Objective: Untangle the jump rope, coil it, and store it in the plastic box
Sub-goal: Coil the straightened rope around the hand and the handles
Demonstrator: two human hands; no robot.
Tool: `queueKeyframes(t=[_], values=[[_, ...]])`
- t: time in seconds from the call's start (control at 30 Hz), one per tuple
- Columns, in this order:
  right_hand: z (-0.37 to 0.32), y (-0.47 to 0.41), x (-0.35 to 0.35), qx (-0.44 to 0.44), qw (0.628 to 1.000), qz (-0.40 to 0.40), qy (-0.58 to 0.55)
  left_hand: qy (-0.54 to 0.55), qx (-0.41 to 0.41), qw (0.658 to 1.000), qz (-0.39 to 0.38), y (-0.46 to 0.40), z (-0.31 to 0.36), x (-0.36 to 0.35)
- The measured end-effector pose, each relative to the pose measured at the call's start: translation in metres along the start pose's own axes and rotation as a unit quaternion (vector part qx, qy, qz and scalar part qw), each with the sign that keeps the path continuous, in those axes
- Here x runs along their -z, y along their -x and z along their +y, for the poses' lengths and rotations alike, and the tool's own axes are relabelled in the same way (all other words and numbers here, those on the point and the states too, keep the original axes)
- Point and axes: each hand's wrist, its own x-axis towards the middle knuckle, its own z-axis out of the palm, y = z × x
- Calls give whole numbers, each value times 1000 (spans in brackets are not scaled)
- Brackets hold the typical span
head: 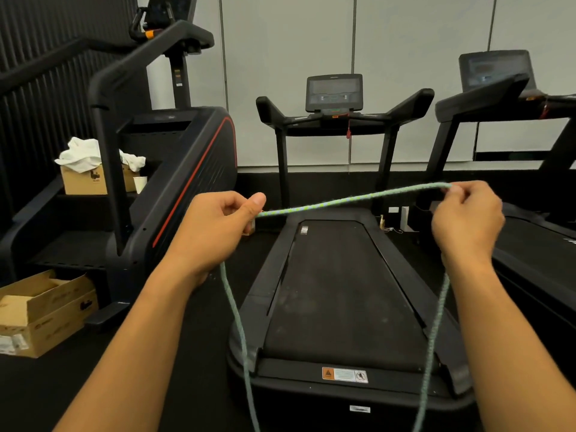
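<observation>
A pale green braided jump rope is stretched in a shallow arc between both raised hands, above the treadmill belt. My left hand grips it in a fist with the thumb on top. My right hand pinches it between thumb and fingertips. From each hand a strand hangs down past the wrist and runs out of the bottom of the frame. No plastic box is in view.
A black treadmill stands directly ahead, a second treadmill to the right. A stair-climber machine fills the left. Cardboard boxes sit at lower left and on the machine's step, one holding white cloth, beside a paper cup.
</observation>
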Motion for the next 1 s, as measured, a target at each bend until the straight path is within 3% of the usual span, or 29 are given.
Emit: queueKeyframes(t=[0.1,0.17,0.23,0.3,0.37,0.5,0.6,0.7,0.77,0.9,1.0], values=[[-6,6,-4,13,997,-69,24,55,-21,998,32,-2,1,-1],[-21,23,-11,103,981,-156,56,65,-47,996,33,1,8,-11],[-42,49,-20,180,941,-287,22,53,-81,995,23,6,18,-26],[-58,77,-29,193,876,-440,-26,52,-112,992,4,11,23,-38],[-62,92,-36,217,846,-487,-30,44,-123,991,-8,12,22,-43],[-52,74,-32,300,832,-466,29,82,-54,993,-67,14,21,-37],[-41,52,-28,268,879,-394,22,38,-16,994,-104,14,15,-30],[-26,27,-25,179,948,-260,-32,18,-6,994,-106,12,11,-23],[-16,11,-21,109,975,-178,-74,21,0,995,-98,11,10,-16],[8,-11,-12,-39,986,-28,-159,30,21,997,-75,6,4,-4],[20,-18,-11,-114,979,-2,-168,55,19,997,-44,5,2,-1]])
